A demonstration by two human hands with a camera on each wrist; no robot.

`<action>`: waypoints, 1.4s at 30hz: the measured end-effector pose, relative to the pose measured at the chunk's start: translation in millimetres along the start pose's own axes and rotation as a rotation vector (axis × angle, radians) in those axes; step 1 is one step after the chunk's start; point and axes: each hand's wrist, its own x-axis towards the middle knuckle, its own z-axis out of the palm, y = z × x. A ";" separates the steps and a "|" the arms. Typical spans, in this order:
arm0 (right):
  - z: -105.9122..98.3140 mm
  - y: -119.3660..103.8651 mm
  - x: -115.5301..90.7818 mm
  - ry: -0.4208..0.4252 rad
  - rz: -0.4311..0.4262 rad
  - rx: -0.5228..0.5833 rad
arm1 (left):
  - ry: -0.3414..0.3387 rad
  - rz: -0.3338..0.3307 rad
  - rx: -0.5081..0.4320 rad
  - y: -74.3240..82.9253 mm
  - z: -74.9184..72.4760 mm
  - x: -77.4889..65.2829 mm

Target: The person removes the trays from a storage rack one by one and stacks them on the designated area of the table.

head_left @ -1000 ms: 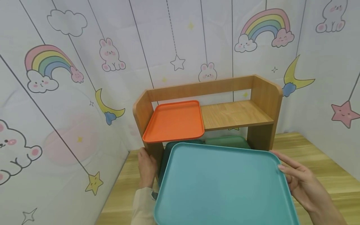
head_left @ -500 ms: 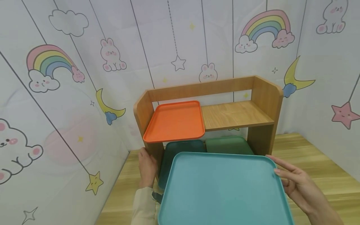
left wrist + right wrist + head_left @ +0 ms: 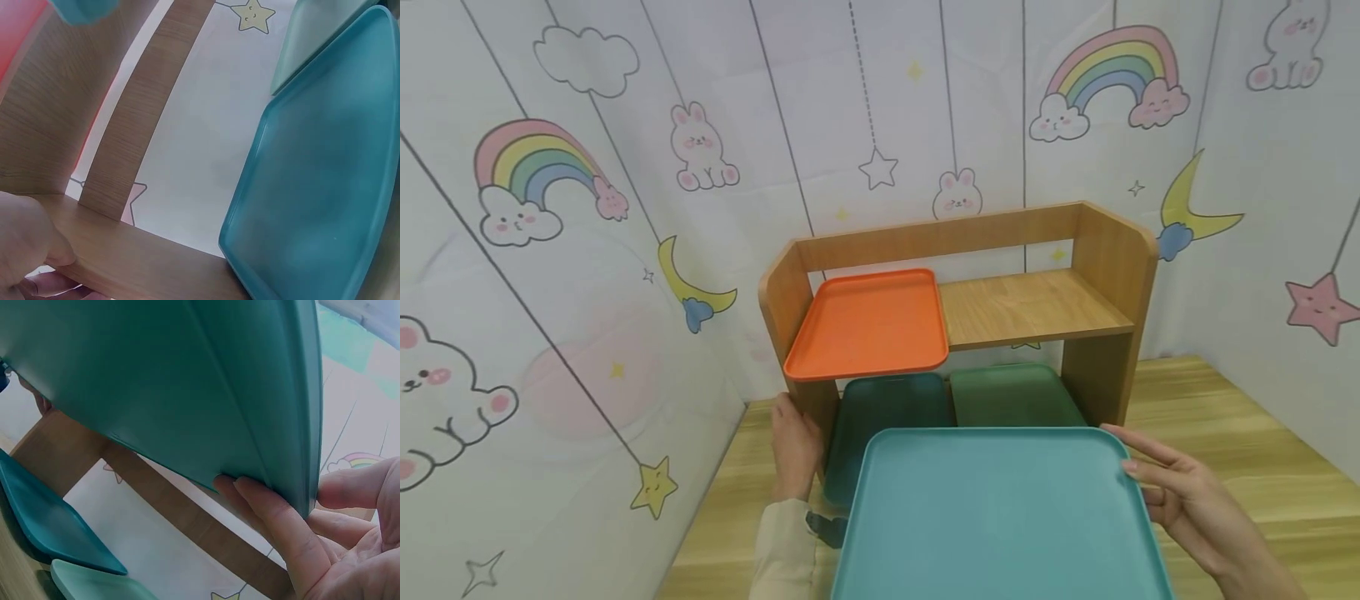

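My right hand (image 3: 1191, 500) pinches the far right corner of a turquoise tray (image 3: 1000, 517), thumb on top and fingers underneath, as the right wrist view shows. The tray is in front of a wooden desktop shelf (image 3: 1037, 308), its near end out of frame. My left hand (image 3: 795, 450) grips the front edge of the shelf's left side panel (image 3: 144, 265), thumb on the inner face and fingers outside. An orange tray (image 3: 872, 325) lies on the left half of the upper board. Below it are a dark teal tray (image 3: 891, 417) and a green tray (image 3: 1011, 396), side by side.
The shelf stands on a wood-grain table (image 3: 1247, 467). Behind it and at both sides hangs a white backdrop (image 3: 625, 350) printed with rainbows, rabbits and stars. The shelf's right side panel (image 3: 1101, 375) rises beyond the turquoise tray.
The turquoise tray and my right hand have moved down and back toward me, showing more of the two lower trays. My left hand has stayed on the side panel.
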 end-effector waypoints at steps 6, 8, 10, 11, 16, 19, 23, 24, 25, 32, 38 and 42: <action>-3.1 6.5 -0.9 0.021 0.046 -0.020 | 0.004 -0.001 -0.002 -0.8 -0.4 -1.0; -4.8 8.9 -1.2 0.028 0.061 -0.024 | 0.008 0.006 -0.001 -0.4 -0.8 -1.4; -6.1 11.3 -1.4 0.041 0.077 -0.033 | 0.014 0.014 0.000 -0.3 -0.9 -1.5; -7.0 12.5 -1.8 0.047 0.085 -0.044 | 0.018 0.017 0.001 -0.3 -0.9 -1.7; -9.4 18.8 -2.9 0.087 0.133 -0.110 | 0.018 0.025 -0.002 0.5 -1.2 -1.9; -9.9 22.7 -2.5 0.102 0.160 -0.131 | 0.011 0.020 -0.005 1.0 -1.7 -1.6; -10.6 27.9 -2.1 0.115 0.181 -0.151 | 0.002 0.016 0.000 1.3 -1.9 -2.0; -10.8 29.2 -2.1 0.122 0.187 -0.160 | 0.000 0.015 0.000 1.4 -1.8 -2.1; -11.0 30.5 -2.0 0.130 0.194 -0.173 | -0.001 0.017 0.001 1.4 -1.8 -2.1; -13.3 37.2 0.8 0.164 0.267 -0.213 | 0.035 0.050 0.001 -0.2 -1.1 -2.0; -12.3 41.2 2.4 0.180 0.288 -0.223 | 0.061 0.070 -0.006 -0.4 -1.3 -2.6; -12.5 44.4 3.2 0.187 0.305 -0.199 | 0.056 0.067 -0.006 -0.4 -1.6 -2.7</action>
